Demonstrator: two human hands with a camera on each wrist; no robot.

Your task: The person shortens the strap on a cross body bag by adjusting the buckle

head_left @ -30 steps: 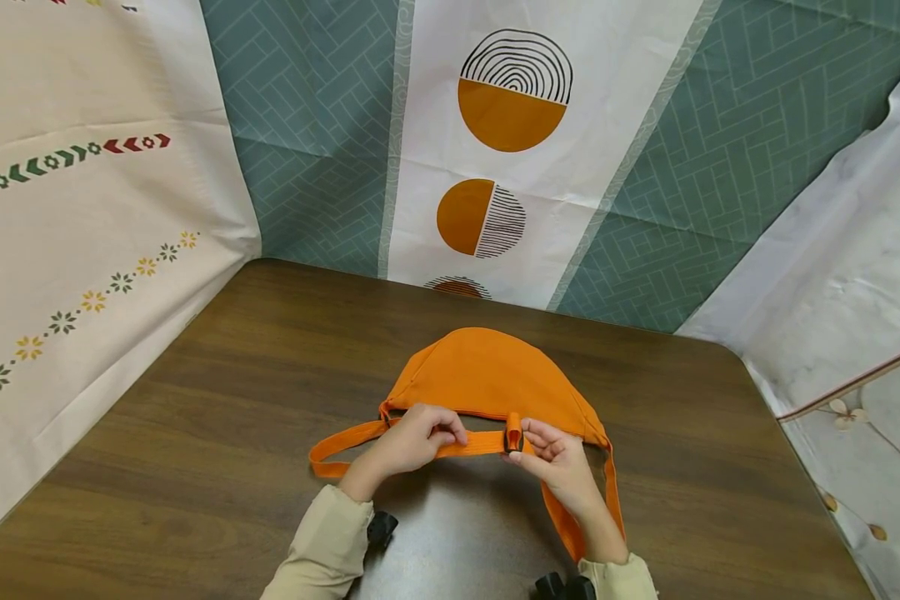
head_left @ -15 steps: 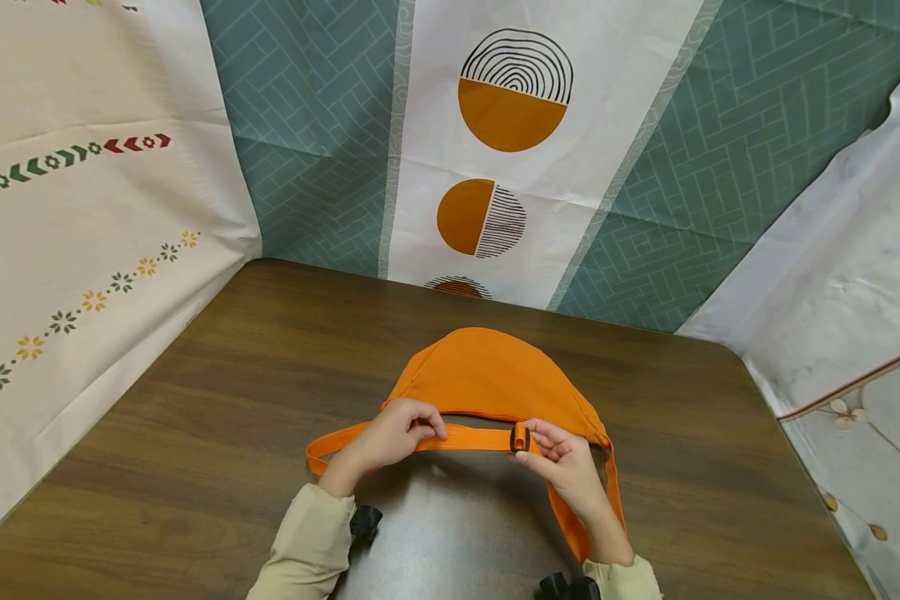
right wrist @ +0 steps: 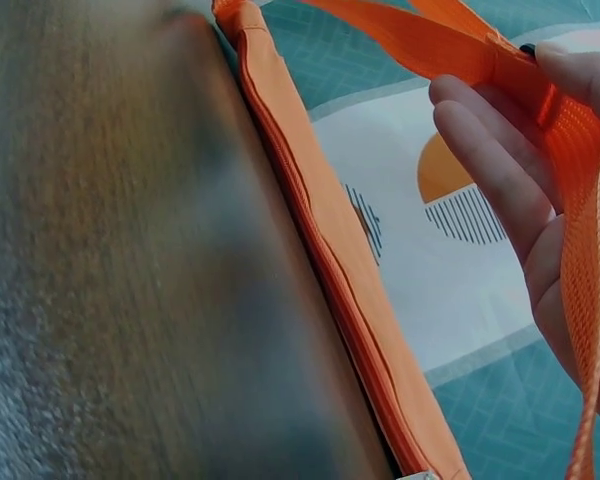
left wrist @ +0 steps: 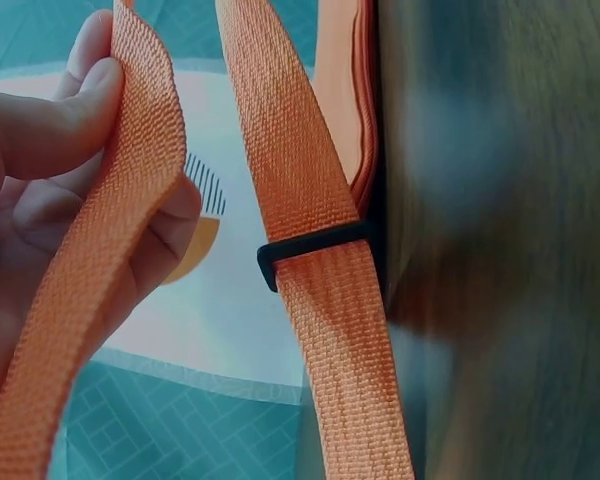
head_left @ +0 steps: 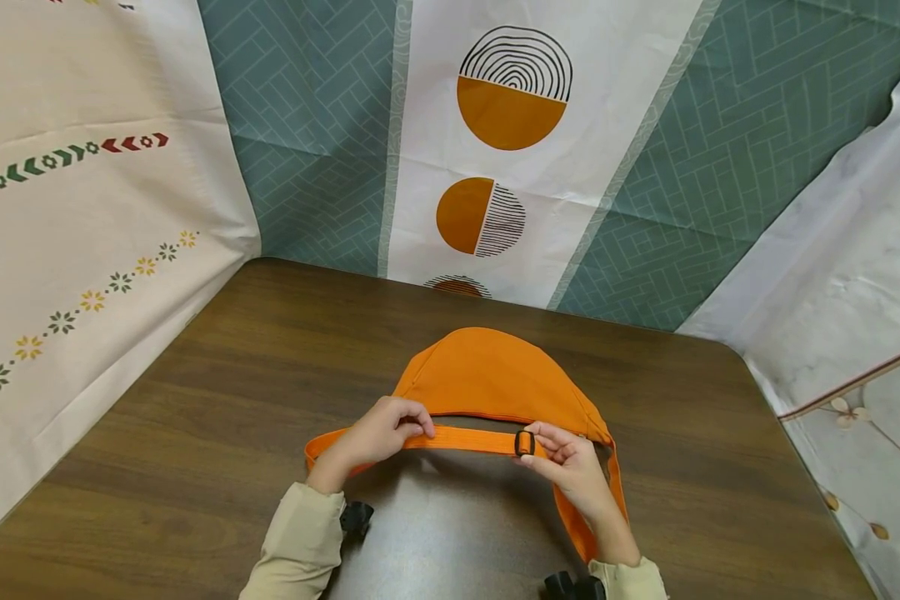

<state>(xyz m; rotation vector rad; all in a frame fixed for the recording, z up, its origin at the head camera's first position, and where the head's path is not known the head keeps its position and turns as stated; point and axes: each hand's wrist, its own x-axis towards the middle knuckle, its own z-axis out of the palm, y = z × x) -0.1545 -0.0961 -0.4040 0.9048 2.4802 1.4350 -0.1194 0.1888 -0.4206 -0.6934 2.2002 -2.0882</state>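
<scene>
An orange waist bag [head_left: 495,371] lies on the table, its curved side toward the back wall. Its orange webbing strap [head_left: 465,439] is stretched between both hands in front of the bag. My left hand [head_left: 386,429] pinches the strap between thumb and fingers; the left wrist view shows the webbing [left wrist: 145,130] passing over those fingers. At the black slider buckle [head_left: 525,443], my right hand [head_left: 570,467] grips the strap with thumb and fingertips. In the right wrist view the thumb mostly hides that buckle. A second black buckle [left wrist: 315,245] sits on another strap length in the left wrist view.
The brown wooden table [head_left: 270,375] reaches back to a teal and white patterned cloth [head_left: 315,150]. Light cloths hang at the left and right sides. A strap loop [head_left: 577,521] hangs below the right hand. A red-orange zipper [right wrist: 310,235] runs along the bag's edge.
My left hand has slid left along the strap. The small webbing loop standing up at the slider buckle has shrunk until it lies nearly flat. My right hand has shifted slightly right.
</scene>
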